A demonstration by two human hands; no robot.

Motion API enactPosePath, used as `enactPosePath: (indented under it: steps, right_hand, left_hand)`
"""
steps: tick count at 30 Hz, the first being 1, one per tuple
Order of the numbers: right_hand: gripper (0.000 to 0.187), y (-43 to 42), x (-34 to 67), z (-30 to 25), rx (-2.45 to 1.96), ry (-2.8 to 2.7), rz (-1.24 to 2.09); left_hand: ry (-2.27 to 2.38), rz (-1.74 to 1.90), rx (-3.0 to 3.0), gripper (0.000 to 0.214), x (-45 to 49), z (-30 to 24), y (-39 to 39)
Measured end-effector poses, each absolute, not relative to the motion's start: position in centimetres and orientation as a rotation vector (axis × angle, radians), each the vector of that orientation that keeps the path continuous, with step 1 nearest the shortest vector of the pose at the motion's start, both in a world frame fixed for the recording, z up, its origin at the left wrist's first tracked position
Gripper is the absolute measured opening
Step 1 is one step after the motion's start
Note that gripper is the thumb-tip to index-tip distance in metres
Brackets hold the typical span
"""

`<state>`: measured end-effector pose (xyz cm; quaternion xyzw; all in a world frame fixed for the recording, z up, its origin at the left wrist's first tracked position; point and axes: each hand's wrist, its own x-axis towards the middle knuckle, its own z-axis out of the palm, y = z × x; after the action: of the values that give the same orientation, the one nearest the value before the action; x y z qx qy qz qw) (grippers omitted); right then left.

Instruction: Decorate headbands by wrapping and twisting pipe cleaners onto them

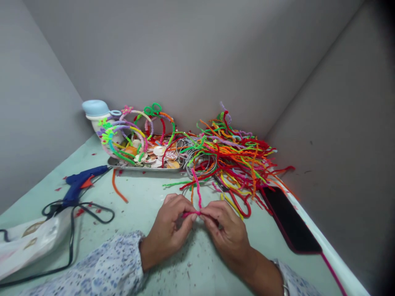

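A bright pink pipe cleaner point(197, 189) runs between my two hands at the middle of the table, its free end sticking up and away from me. My left hand point(173, 226) pinches one part of it between thumb and forefinger. Fingertip to fingertip with it, my right hand point(226, 230) is also closed in a pinch on the pipe cleaner. The exact bend or twist at the fingertips is partly hidden. Just beyond my hands lie a pair of red-handled scissors point(242, 204) and a coil of grey wire point(202, 164).
A big heap of coloured pipe cleaners point(237, 148) lies at the back right. A metal tray point(148, 168) holds shells and pipe-cleaner-wrapped hoops point(135, 129). Left are a bottle point(96, 110), a blue glue gun point(74, 187) with its cord, and a plastic bag point(37, 242). A phone point(291, 220) lies right.
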<state>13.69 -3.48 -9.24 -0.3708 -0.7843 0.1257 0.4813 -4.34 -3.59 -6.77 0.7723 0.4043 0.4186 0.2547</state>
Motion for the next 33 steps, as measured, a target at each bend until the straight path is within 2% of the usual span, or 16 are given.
enactPosePath:
  steps: [19,33]
  right_hand:
    - [0.011,-3.88,13.42,-8.63,-0.982,-2.015,0.181]
    - [0.014,-3.93,13.52,-8.49,-0.969,-2.052,0.355]
  left_hand:
    - [1.075,1.15,2.179,0.01,-4.32,-6.52,-3.95]
    - [1.071,1.122,2.305,0.013,-4.32,-6.36,-3.85]
